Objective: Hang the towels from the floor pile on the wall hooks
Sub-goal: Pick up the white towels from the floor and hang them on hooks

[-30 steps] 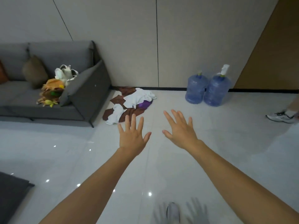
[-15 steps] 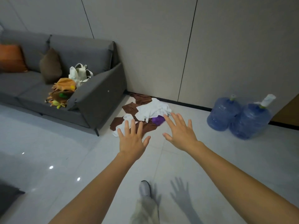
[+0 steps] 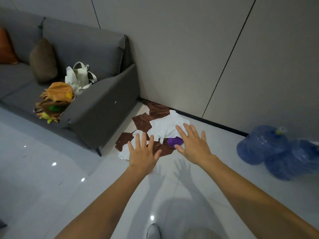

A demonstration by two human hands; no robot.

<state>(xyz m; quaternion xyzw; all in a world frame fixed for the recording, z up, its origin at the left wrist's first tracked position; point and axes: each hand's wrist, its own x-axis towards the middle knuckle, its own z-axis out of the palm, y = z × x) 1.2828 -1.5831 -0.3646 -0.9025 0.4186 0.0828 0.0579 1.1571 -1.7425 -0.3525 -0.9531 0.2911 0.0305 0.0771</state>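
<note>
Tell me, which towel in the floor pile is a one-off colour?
The purple towel, bunched at the near edge by the right hand; all the others are brown or white.

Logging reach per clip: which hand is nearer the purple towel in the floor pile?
Right. The right hand is spread open, its thumb side overlapping the purple towel in view. The left hand is open further left, over a brown towel.
</note>
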